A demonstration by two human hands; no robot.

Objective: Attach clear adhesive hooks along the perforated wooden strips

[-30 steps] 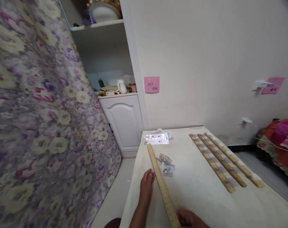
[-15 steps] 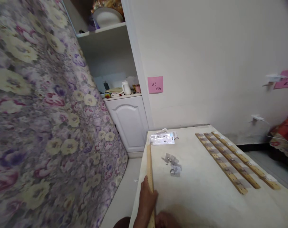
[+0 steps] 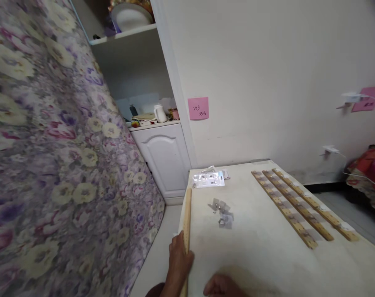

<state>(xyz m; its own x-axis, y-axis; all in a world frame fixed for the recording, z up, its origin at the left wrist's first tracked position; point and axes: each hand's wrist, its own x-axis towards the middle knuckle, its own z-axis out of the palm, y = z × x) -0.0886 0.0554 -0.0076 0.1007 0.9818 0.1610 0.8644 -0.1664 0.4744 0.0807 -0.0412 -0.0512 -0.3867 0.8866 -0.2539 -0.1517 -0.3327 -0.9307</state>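
A narrow wooden strip [image 3: 188, 210] lies lengthwise along the left edge of the table. Wrapped around its near part is my left hand [image 3: 179, 255], with the thumb on the inner side. My right hand [image 3: 220, 284] is low at the bottom edge, curled and apart from the strip; whether anything is inside its fingers is hidden. Beyond it on the tabletop lie several small clear plastic pieces with metal hooks [image 3: 221, 212]. Three wooden strips carrying similar clear pieces rest at the right, the nearest one being the leftmost strip [image 3: 283, 210].
Clear packaging with hooks [image 3: 208, 180] lies at the far left corner of the white table [image 3: 252, 247]. A floral curtain [image 3: 66, 173] hangs at the left, beside a white cabinet [image 3: 162, 161]. The wall, with a pink note [image 3: 198, 108], stands behind the table.
My left hand and the strip have shifted left, towards the table's edge. My right hand has moved away from the strip to the right. The view has turned slightly.
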